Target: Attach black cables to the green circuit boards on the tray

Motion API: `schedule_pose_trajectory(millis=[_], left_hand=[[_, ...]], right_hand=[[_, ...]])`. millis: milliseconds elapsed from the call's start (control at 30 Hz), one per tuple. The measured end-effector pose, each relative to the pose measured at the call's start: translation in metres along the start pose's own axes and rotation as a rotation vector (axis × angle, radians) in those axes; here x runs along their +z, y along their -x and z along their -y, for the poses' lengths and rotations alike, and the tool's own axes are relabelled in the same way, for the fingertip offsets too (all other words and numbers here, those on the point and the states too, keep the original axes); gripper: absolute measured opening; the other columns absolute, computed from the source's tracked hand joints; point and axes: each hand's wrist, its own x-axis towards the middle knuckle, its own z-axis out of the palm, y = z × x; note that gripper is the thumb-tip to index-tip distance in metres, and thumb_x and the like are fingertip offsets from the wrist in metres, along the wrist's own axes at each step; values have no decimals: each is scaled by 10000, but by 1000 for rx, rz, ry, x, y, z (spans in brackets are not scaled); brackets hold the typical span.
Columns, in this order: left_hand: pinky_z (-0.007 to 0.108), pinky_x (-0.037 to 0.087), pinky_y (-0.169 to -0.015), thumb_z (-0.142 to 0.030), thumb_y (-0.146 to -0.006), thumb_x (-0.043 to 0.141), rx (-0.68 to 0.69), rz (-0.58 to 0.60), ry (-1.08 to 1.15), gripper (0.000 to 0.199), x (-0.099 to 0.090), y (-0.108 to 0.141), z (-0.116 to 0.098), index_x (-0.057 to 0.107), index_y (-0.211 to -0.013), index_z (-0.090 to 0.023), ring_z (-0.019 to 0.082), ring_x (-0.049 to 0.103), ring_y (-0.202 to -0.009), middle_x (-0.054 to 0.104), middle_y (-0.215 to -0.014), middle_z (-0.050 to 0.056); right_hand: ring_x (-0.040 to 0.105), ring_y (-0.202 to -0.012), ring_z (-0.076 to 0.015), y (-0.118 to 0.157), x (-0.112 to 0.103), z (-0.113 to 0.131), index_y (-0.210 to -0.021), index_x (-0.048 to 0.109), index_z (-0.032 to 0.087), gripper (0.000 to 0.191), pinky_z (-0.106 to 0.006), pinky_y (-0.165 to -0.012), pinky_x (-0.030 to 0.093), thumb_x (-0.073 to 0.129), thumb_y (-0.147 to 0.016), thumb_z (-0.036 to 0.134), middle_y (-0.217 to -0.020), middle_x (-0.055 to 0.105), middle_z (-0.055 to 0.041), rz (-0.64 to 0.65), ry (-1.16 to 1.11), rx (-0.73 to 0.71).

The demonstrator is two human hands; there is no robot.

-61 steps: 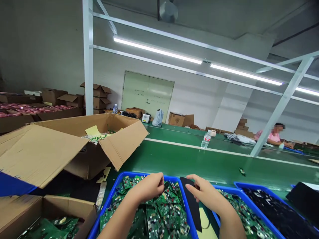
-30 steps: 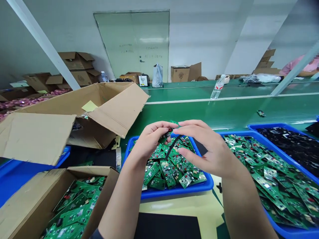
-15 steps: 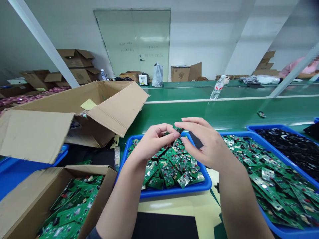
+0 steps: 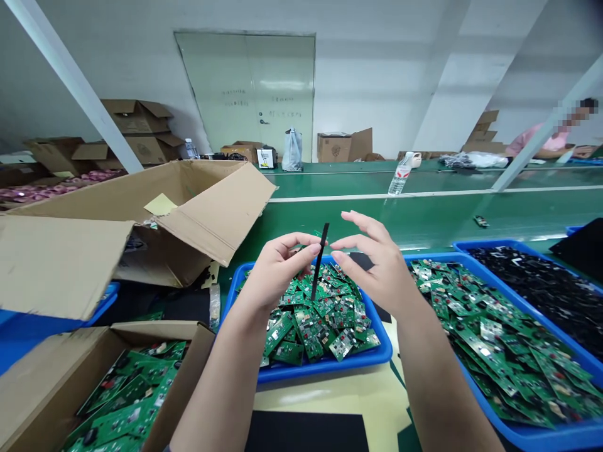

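Observation:
Between thumb and fingers, my left hand [image 4: 286, 267] pinches a thin black strip [image 4: 319, 263] that stands nearly upright. A bit of green shows behind the fingertips, too small to name. My right hand [image 4: 374, 263] is just right of the strip, fingers spread and apart from it, with nothing in them. Below both hands lies a blue tray [image 4: 325, 371] heaped with small green circuit boards [image 4: 308, 329].
At right stand a blue tray [image 4: 527, 436] of circuit boards and another of black parts [image 4: 541, 282]. Left are an open carton [image 4: 42, 383] of boards and a large carton [image 4: 207, 213]. A water bottle [image 4: 400, 174] stands beyond; a person [image 4: 541, 139] sits far right.
The black strip has swung from slanting between both hands to nearly upright in my left hand. My right hand's fingers have spread and come away from it. The view has shifted slightly.

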Motion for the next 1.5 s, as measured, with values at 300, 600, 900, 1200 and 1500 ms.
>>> schedule_pose_trajectory(millis=[300,600,900,1200,1500], left_hand=[[176,303,-429,-295,-737,661,20,29,-160,190,4,2,-1,662,-853,-145,51,397,-488,516,-626,-17],[196,364,-484,-269,-777,613,129,-2,-271,155,6,0,4,691,-852,-158,73,456,-576,593,-857,49],[215,390,-573,-251,-795,614,176,89,-391,422,11,4,5,569,-1214,-268,108,480,-703,603,-1042,41],[282,446,-780,-267,-694,720,171,-10,-461,347,5,2,2,563,-986,-165,164,575,-863,614,-896,30],[300,456,-818,-236,-723,701,211,158,-520,323,4,5,1,598,-1026,-195,177,593,-936,652,-1006,43]], right_hand=[[600,-1000,-226,-3,20,9,-810,620,207,50,-412,-891,472,572,-823,200,-1009,638,-91,-232,-69,132],[619,-924,-214,-2,20,9,-785,589,201,45,-381,-850,487,556,-815,212,-937,656,-67,-182,-288,227],[635,-950,-195,-3,15,5,-868,530,209,116,-369,-864,511,545,-855,323,-979,668,-70,-296,-561,329],[650,-742,-162,-5,-2,-6,-867,424,231,128,-343,-740,537,513,-853,321,-762,643,-12,-324,-555,365],[593,-696,-128,-4,7,-9,-846,438,202,177,-285,-674,496,589,-766,250,-771,598,1,97,-577,433]])
